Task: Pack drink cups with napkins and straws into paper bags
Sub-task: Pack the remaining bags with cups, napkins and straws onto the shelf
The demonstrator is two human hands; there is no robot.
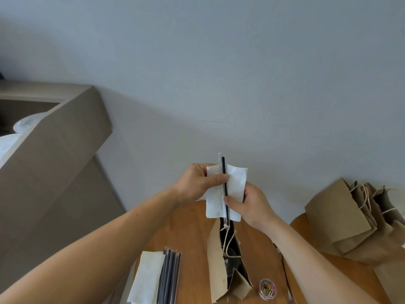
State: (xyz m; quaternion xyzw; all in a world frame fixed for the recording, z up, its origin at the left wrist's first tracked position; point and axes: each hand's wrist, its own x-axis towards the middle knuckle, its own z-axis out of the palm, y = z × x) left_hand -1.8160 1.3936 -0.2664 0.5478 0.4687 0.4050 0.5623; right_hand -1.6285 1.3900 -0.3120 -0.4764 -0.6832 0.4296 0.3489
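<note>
I hold a white napkin [235,184] with a wrapped black straw [224,170] lying along it, above the mouth of an open brown paper bag [215,273] standing on the round wooden table [190,233]. My left hand [197,183] grips the napkin's upper left part, thumb across the front near the straw. My right hand [252,202] pinches the napkin and straw lower down, thumb on the straw. Inside the bag a dark cup [231,266] shows under the string handles.
A napkin stack [146,279] and several wrapped straws [169,277] lie at the table's left front. A small tub of coloured paper clips [267,289] sits right of the bag. Flat paper bags [348,218] are piled on a second table at right. A cardboard box [50,154] stands left.
</note>
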